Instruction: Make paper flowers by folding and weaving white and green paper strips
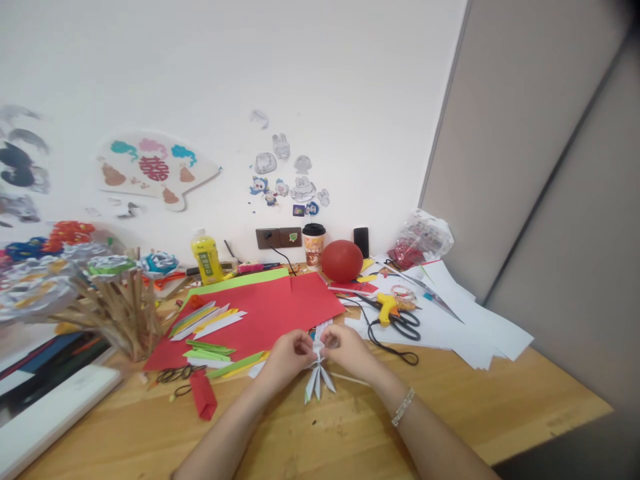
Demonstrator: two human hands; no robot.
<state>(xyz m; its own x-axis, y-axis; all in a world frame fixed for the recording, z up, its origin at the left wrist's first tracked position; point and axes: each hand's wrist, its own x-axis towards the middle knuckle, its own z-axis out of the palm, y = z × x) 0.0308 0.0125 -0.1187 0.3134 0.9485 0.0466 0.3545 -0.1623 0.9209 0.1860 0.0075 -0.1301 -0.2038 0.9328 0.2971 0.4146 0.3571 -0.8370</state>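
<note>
Between my two hands is a white folded-paper piece (319, 383), its pointed strips fanning downward over the wooden table. My left hand (289, 357) pinches it from the left, and my right hand (347, 347) pinches it from the right, fingertips close together near its middle. The fingers hide part of the paper. A thin pale stick (353, 380) runs out beneath my right hand. Left of my left hand lie folded green strips (210, 353) and white and yellow strips (210, 320) on red paper (265, 303).
A yellow glue gun (387, 309) and black-handled scissors (405, 325) lie right on white sheets (450, 327), with a black cord. Behind stand a red balloon-like ball (342, 261), a paper cup (314, 247) and a yellow bottle (207, 259). Wooden sticks (130, 313) with paper flowers stand left.
</note>
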